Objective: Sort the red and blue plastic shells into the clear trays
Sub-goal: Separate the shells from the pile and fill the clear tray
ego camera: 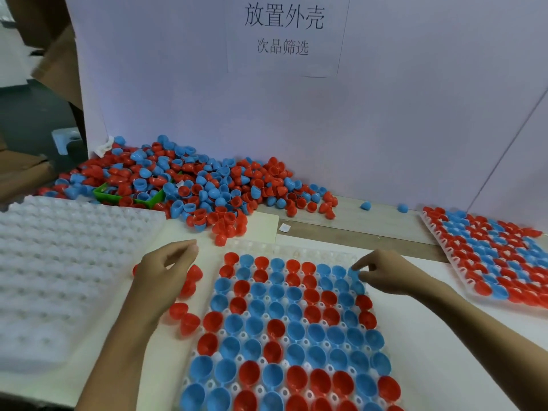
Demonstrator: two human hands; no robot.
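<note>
Filling the clear tray [296, 250], glossy cup-like shells face up; right hand [385, 271] pinches a blue shell [354, 274], left hand [166, 268] loosely curled.

My table [444, 345] carries a shell pile [192, 185] at the back, empty trays [59, 262] at my left, a filling tray [290, 330] (centre), a full tray [492, 256] right, loose red shells [184, 315].

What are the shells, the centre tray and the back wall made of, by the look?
Shells: thin moulded plastic, glossy, with highlights in the open cups.
Centre tray: clear, thin formed plastic, probably vacuum-formed; empty sockets at its far edge look translucent and shiny.
Back wall: matte white sheet, possibly card or foam board; flat, no glare, one seam on the right.
</note>
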